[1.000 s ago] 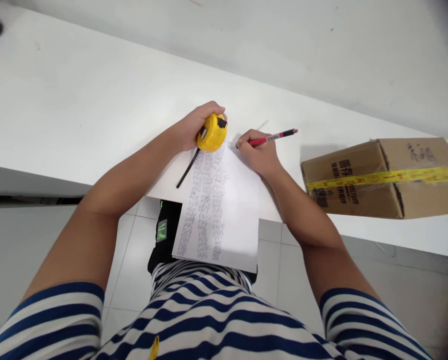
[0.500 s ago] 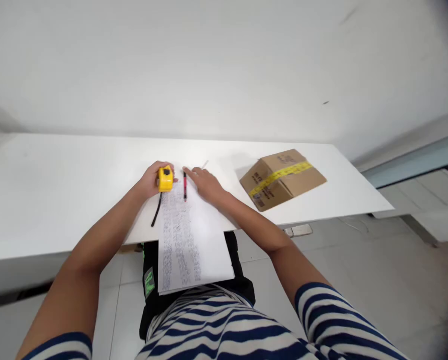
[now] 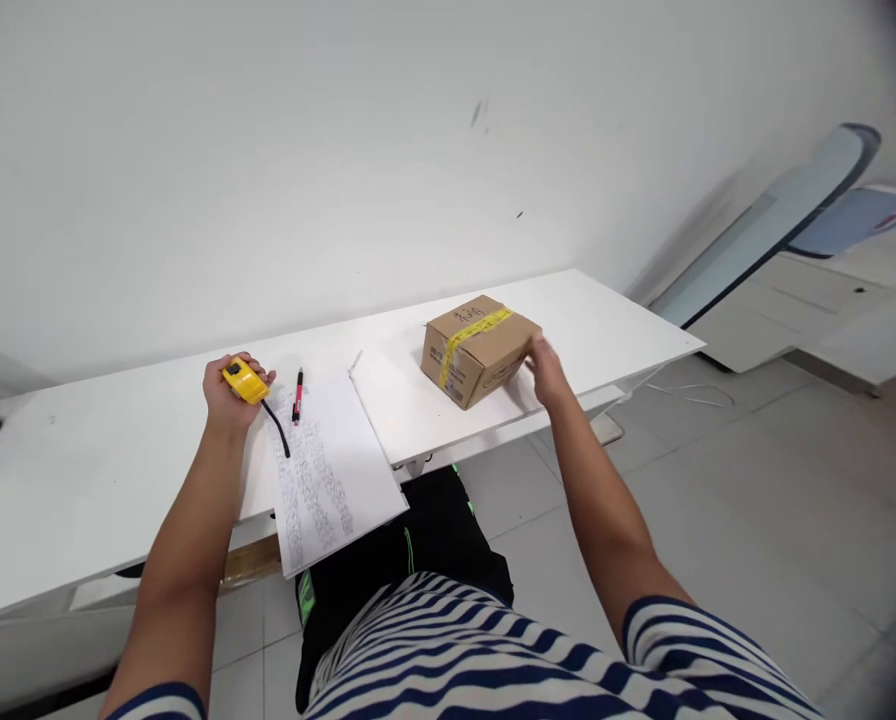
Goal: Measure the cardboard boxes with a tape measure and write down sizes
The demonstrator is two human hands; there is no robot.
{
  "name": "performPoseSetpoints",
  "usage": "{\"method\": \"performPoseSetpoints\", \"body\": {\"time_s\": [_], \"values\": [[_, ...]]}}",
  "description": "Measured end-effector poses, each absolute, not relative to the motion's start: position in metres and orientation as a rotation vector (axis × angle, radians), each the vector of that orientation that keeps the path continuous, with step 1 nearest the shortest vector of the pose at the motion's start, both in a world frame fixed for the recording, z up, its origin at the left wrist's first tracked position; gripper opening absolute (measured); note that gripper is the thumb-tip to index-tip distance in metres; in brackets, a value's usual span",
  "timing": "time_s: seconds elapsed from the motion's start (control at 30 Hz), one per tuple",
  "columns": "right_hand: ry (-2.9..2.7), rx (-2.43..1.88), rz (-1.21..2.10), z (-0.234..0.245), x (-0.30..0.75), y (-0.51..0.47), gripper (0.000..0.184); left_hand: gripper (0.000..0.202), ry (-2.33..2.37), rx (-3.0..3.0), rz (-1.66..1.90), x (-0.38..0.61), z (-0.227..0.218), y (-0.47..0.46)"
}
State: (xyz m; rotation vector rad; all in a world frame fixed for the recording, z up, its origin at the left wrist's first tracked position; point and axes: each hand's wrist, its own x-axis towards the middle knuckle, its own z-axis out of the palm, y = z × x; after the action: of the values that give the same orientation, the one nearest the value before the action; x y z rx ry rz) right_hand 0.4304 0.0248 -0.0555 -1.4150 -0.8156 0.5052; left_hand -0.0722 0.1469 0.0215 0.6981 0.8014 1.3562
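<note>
So the cardboard box (image 3: pixel 478 352) is sitting on the white table (image 3: pixel 118 440), yellow tape over its top. Right hand (image 3: pixel 545 370) is at its right end, can't tell if it's actually gripping. Left hand (image 3: pixel 224 398) is wrapped around a yellow tape measure (image 3: pixel 245 381) (black strap dangling), just beside the red-and-black pen (image 3: pixel 298 396) lying on the handwritten sheets (image 3: pixel 350 440).

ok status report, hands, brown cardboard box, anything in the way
Left hand holding yellow tape measure. Right hand at right side of brown cardboard box, grip unclear. Box on white table; red-black pen, handwritten white sheets apart, left of it.
</note>
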Motion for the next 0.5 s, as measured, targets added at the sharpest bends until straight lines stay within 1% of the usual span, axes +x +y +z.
{"method": "performPoseSetpoints", "body": {"time_s": [0.07,0.23,0.3,0.37,0.43,0.47,0.5], "values": [[-0.895,-1.389,0.629,-0.062,0.417,0.03,0.08,0.019,0.787,0.653,1.348,-0.066,0.031,0.136],[-1.059,-1.308,0.684,-0.075,0.36,0.006,0.07,0.026,0.866,0.645,1.293,-0.037,0.058,0.093],[-1.058,-1.323,0.529,-0.072,0.339,-0.009,0.064,0.029,0.89,0.709,1.279,-0.018,0.07,0.073],[-1.03,-1.301,0.229,-0.066,0.317,-0.023,0.061,0.033,0.86,0.797,1.285,0.007,0.081,0.051],[-1.131,-1.161,-0.011,-0.058,0.289,-0.035,0.067,0.041,0.82,0.919,1.315,0.037,0.089,0.029],[-1.272,-1.063,-0.007,-0.053,0.275,-0.039,0.075,0.045,0.805,0.982,1.328,0.054,0.092,0.018],[-1.429,-0.975,0.068,-0.049,0.26,-0.042,0.087,0.049,0.784,1.04,1.328,0.071,0.093,0.007]]}}
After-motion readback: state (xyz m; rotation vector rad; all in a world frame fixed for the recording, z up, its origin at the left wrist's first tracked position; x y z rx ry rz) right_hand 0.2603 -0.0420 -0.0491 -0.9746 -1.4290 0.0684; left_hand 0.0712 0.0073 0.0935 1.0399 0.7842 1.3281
